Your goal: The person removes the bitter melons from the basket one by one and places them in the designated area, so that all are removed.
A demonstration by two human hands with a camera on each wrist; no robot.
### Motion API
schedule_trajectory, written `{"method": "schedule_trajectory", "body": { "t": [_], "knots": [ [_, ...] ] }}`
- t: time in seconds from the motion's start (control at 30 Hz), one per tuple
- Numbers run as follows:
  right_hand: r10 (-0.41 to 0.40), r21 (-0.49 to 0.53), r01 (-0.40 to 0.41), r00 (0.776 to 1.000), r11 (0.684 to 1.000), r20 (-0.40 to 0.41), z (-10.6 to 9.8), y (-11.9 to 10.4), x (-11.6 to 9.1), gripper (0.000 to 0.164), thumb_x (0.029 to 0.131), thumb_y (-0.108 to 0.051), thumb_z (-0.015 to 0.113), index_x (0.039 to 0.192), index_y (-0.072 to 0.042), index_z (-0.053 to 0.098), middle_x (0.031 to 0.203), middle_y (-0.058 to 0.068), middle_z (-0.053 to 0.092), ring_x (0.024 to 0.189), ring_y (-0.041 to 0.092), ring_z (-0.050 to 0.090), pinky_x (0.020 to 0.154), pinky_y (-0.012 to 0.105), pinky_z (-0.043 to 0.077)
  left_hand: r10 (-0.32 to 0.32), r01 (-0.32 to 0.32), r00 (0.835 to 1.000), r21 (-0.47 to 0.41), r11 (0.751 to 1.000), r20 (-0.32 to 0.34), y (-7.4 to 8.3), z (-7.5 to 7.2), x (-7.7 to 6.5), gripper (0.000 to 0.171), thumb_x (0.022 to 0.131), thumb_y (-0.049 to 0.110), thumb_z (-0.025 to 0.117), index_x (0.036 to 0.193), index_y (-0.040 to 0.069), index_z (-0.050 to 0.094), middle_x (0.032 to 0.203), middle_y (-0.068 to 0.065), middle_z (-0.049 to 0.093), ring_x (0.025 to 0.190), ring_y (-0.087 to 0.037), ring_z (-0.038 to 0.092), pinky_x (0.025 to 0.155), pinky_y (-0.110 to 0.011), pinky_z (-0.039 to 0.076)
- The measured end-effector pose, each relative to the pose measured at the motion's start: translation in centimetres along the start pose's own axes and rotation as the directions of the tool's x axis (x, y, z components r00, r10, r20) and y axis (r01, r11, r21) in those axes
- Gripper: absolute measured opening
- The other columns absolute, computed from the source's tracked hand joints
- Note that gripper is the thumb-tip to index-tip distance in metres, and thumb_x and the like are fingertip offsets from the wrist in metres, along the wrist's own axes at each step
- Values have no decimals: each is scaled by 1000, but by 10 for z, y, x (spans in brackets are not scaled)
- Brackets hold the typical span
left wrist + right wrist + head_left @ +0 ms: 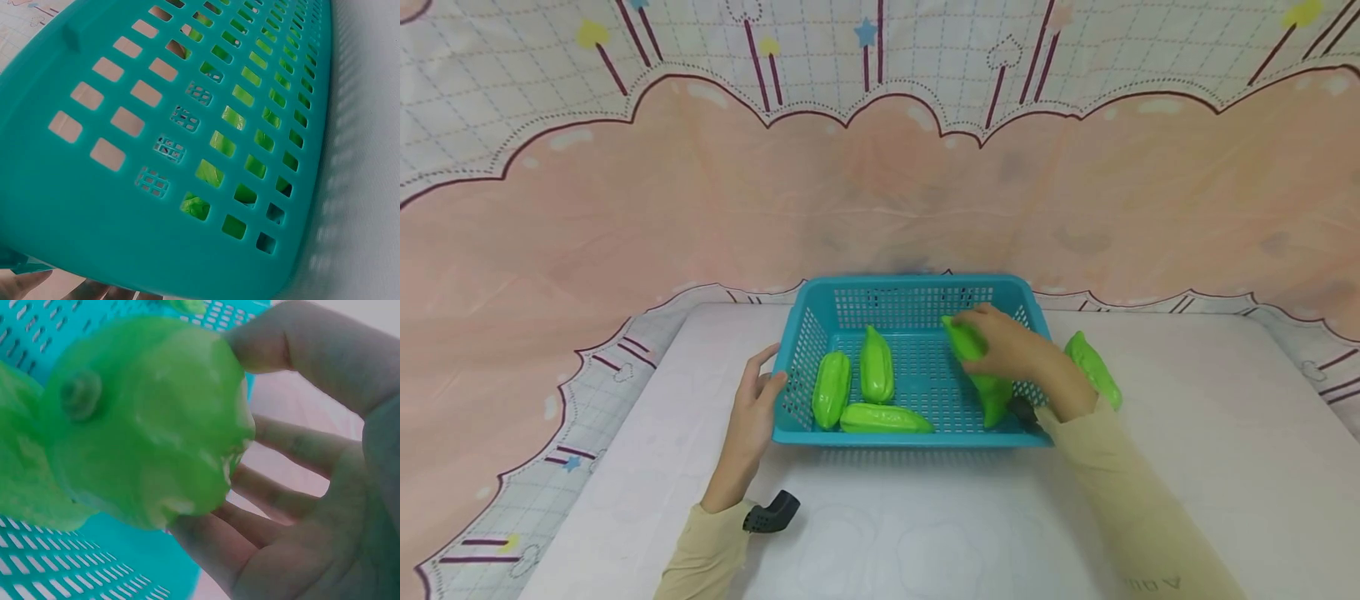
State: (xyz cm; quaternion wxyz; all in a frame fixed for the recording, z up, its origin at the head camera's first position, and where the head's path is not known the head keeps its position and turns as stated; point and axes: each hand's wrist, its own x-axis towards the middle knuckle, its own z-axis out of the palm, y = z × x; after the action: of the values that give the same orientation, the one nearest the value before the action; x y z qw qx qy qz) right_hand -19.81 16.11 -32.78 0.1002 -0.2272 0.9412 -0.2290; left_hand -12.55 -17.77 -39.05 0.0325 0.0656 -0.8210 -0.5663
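A blue-green perforated plastic basket (917, 437) stands on the white table. My left hand (760, 400) holds its left side, thumb at the rim and fingers outside; in the left wrist view only the fingers (94, 290) show, at the lower edge. Over the basket's right part my right hand (1007, 342) grips a light green ridged gourd (964, 340), its stem end facing the right wrist view. Another gourd (996, 400) lies just below the hand, partly hidden. In the basket's left half are three more gourds, one upright-lying gourd (877, 367) among them.
On the table just right of the basket lies one more green gourd (1093, 371), partly behind the right wrist. A patterned cloth (887, 192) hangs behind the table. Each wrist wears a small black device (772, 512).
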Motion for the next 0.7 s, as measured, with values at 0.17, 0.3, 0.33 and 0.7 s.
{"method": "schedule_trajectory", "body": {
  "t": [0.17,0.3,0.33,0.7],
  "knots": [
    [-5,8,6,999,1000,-32,-3,-1,-6,65,84,-11,73,143,-1,49,139,25,45,111,35,54,88,50,53,0,0,1000,-2,1000,1,0,0,0,49,107,30,36,155,23,29,135,-23,54,119,-36,54,99,-54,40],
    [-2,18,3,999,1000,-49,-6,-2,-12,66,83,-10,73,144,-2,48,142,26,43,112,36,54,88,51,53,1,-1,1000,-2,1000,0,0,-1,-1,49,107,30,36,155,23,29,134,-23,54,119,-36,54,99,-54,40],
    [-2,17,3,999,1000,-53,-7,-2,-13,66,84,-10,73,144,-3,48,143,25,42,112,36,53,88,51,53,1,-1,1000,-3,1000,0,0,-1,-1,49,107,30,36,155,24,29,134,-23,54,118,-36,54,99,-54,40],
    [-31,20,33,995,999,-92,-13,0,-23,62,83,-10,70,141,0,50,136,23,46,103,33,53,84,47,51,5,-5,1000,-6,1000,4,-1,-1,0,48,107,30,36,155,23,30,133,-23,55,117,-35,56,97,-52,42]
  ]
}}
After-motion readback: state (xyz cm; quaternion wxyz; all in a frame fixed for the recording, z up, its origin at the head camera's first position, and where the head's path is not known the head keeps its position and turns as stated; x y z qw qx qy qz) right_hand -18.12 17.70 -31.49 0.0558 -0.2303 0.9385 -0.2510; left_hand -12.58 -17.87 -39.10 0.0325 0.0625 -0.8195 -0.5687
